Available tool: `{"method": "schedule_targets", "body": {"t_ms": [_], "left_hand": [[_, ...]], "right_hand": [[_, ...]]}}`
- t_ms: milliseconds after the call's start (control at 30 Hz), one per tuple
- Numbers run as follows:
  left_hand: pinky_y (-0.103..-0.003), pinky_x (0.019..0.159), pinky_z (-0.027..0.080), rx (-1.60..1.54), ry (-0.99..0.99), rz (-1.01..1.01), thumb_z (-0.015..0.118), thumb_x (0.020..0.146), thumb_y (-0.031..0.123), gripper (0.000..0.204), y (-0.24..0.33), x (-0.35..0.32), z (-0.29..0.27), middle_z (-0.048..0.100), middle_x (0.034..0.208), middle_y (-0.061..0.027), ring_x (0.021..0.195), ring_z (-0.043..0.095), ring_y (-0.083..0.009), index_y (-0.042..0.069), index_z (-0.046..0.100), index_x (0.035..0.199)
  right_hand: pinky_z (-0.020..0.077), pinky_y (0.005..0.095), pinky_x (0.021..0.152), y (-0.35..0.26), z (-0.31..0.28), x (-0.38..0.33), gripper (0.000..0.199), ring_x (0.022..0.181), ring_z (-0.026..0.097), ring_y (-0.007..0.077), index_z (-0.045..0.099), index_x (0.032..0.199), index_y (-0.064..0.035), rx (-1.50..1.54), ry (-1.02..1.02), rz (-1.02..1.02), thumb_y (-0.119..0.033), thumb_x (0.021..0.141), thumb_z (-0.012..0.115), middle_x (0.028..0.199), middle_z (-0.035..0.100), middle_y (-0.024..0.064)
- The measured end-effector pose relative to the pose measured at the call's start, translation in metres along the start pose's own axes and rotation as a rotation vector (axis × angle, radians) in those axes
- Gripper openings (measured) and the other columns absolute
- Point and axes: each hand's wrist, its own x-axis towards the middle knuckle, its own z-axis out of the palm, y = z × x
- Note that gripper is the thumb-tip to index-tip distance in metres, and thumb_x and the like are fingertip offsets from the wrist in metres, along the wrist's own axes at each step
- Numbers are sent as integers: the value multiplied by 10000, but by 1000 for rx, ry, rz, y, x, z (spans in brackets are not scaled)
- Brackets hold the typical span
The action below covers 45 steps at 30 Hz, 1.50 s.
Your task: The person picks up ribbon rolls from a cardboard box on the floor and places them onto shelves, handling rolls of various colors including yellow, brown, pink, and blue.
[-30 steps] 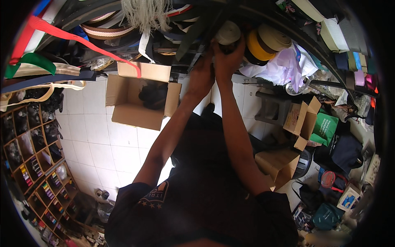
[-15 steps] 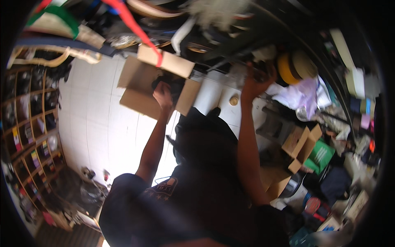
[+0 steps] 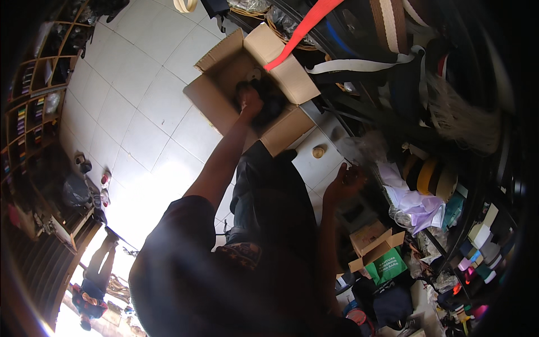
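An open cardboard box [image 3: 219,104] stands on the tiled floor with its flaps spread. My left hand [image 3: 251,103] reaches down into it, fingers closed around part of a black item [image 3: 269,104] whose kind I cannot make out. Beside that item in the box lies a small pale round thing [image 3: 254,74]. My right hand [image 3: 342,185] is raised to the right of my legs, its fingers curled but apart, and nothing shows clearly in it. It is nearest to a small tan roll [image 3: 318,152] on the floor and some clear plastic [image 3: 362,149].
Red strap [image 3: 306,28] hangs over the box flap. Webbing straps [image 3: 387,25] and rolls of yellow and black tape [image 3: 429,178] crowd the right. A smaller carton [image 3: 376,244] and green bag [image 3: 387,267] lie below. Shelves [image 3: 42,106] stand left; another person [image 3: 92,289] is near the doorway.
The view has turned, so the box appears farther right and higher. My left hand stays inside the box on the black item. My right hand has come down, away from the tape rolls.
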Motion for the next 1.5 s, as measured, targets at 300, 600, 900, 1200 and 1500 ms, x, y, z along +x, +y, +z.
{"method": "schedule_targets", "body": {"t_ms": [300,600,900,1200,1500], "left_hand": [[-414,915,442,366,58,705,693,676,74,545,36,-21,27,518,1209,-186,1150,503,-287,51,533,1196],[-409,797,492,362,152,506,558,811,147,178,12,20,98,621,886,-112,906,611,-274,90,629,963],[-400,821,536,-241,425,412,653,761,136,318,24,-27,-26,682,962,-135,904,665,-323,60,650,1070],[-344,981,469,-1068,121,518,777,654,67,585,33,-102,-198,672,1103,-152,1070,640,-236,2,588,1204],[-394,987,456,-1039,112,614,608,621,-54,628,39,-116,-238,600,1225,-175,1146,585,-292,-21,539,1245]], "right_hand": [[421,292,657,-5,-7,-10,203,809,544,128,563,1069,-55,-119,-187,200,-136,905,649,995,574,42],[407,267,590,-2,-12,-15,158,759,547,121,600,1037,-50,-197,-259,112,-74,890,651,965,592,28],[419,228,564,-30,8,-6,124,738,559,87,622,985,-66,-96,-398,185,-60,869,666,955,612,7],[421,414,969,-124,113,41,654,1160,521,297,480,1348,-98,161,-849,-419,-201,777,782,1306,517,133],[319,436,1067,-187,115,70,754,1249,466,282,475,1369,-112,84,-940,-672,-243,709,815,1339,517,116]]}}
